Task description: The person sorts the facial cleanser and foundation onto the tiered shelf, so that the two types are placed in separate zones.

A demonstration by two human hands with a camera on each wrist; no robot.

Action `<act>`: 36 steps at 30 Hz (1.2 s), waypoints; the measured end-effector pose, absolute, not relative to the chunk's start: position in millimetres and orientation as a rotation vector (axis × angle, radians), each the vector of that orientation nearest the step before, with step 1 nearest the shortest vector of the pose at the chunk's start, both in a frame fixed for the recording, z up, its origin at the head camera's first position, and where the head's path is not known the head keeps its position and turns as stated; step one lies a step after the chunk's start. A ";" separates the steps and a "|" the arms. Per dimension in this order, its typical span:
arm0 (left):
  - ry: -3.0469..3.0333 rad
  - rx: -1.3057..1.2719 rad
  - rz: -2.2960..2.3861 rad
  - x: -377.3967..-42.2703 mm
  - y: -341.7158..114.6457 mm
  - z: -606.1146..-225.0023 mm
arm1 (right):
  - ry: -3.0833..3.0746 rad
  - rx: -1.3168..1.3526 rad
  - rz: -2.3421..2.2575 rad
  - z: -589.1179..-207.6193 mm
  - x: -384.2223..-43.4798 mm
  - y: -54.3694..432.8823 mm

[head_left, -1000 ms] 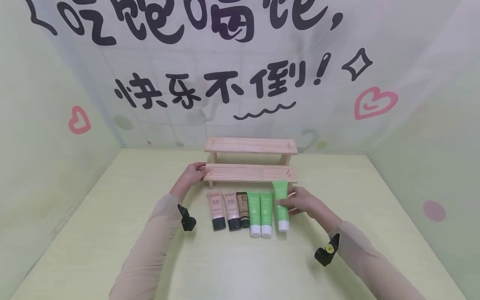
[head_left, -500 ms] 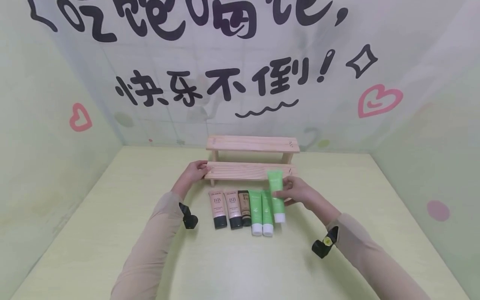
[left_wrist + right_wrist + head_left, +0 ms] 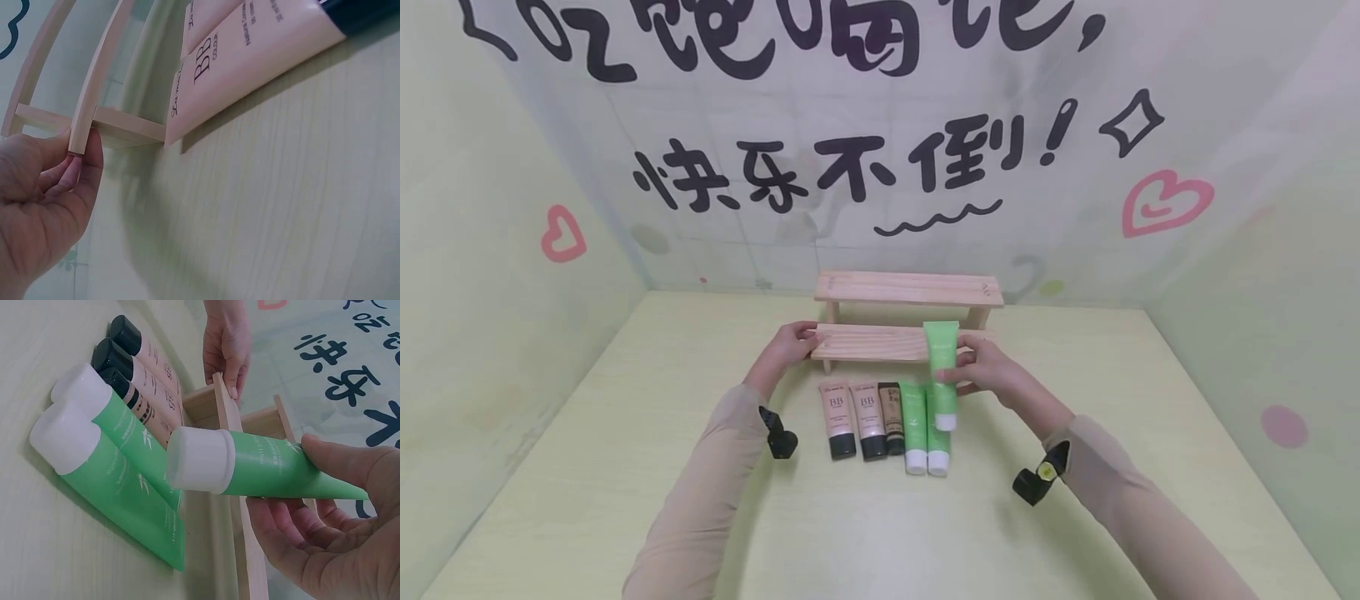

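Right hand (image 3: pixel 994 367) pinching green squeeze tube (image 3: pixel 942 357), likely light, soft, best held mid-body; left hand (image 3: pixel 792 344) gripping lower wooden shelf (image 3: pixel 872 342).

Head view looks down; wrist close-ups share shelf (image 3: pixel 872 342).

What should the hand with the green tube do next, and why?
Maybe move the tube onto the lower shelf: the right hand holds it up in front of that shelf, and the left hand grips the shelf's left end.
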State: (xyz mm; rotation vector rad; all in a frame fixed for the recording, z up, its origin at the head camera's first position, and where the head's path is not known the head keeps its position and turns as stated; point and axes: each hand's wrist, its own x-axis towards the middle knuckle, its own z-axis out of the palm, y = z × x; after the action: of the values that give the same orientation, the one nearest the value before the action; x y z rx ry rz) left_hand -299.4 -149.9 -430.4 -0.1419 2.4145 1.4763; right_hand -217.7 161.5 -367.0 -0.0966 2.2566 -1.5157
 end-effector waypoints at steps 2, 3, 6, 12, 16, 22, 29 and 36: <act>2.411 -0.150 1.484 -298.3 -149.8 -427.9 | 2.256 -0.116 -1.521 -364.7 -219.5 159.2; 2.407 -0.153 1.488 -297.9 -149.8 -426.9 | 2.258 -0.126 -1.520 -363.4 -220.2 157.8; 2.383 -0.187 1.486 -296.1 -148.4 -422.2 | 2.286 -0.125 -1.487 -359.4 -221.9 153.2; 2.373 -0.181 1.503 -296.4 -152.2 -426.7 | 2.319 -0.107 -1.443 -353.0 -225.8 142.5; 2.368 -0.190 1.511 -297.6 -153.1 -429.9 | 2.327 -0.123 -1.442 -352.5 -230.6 137.6; 2.370 -0.189 1.501 -298.0 -152.5 -431.5 | 2.332 -0.141 -1.453 -349.9 -236.6 129.1; 2.359 -0.188 1.510 -297.6 -151.9 -431.5 | 2.299 -0.097 -1.482 -342.2 -245.3 113.2; 2.369 -0.167 1.513 -297.6 -150.5 -429.9 | 2.310 -0.101 -1.488 -334.7 -255.4 95.2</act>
State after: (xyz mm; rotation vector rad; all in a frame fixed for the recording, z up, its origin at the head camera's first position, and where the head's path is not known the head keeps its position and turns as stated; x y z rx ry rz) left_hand -297.6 -150.5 -429.9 -0.1671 2.3691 1.5134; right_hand -255.4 95.2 -334.7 -0.1012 2.3104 -1.4884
